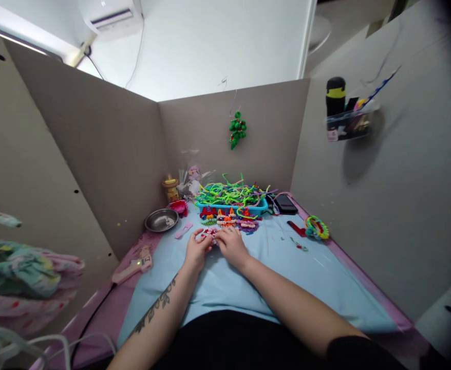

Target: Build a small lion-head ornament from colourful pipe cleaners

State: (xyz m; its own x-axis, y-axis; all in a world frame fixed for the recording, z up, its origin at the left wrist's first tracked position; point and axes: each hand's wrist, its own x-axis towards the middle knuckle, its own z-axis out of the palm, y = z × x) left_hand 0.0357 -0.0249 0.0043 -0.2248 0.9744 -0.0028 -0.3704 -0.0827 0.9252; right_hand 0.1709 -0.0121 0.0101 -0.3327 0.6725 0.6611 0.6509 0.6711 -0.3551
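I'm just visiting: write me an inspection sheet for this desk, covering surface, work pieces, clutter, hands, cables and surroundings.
Surface: light-blue cloth over pink covering, wrinkled near the person.
Work pieces: small red, pink and white piece, partly hidden by fingers; blue basket of fuzzy strips behind.
Clutter: metal bowl and pink glue-gun-like tool at left; dark flat device at right.
Hands: left hand and right hand both hold the small piece.
Cables: black cord from the pink tool; white cables lower left.
Surroundings: grey partitions; green ornament hanging at back.
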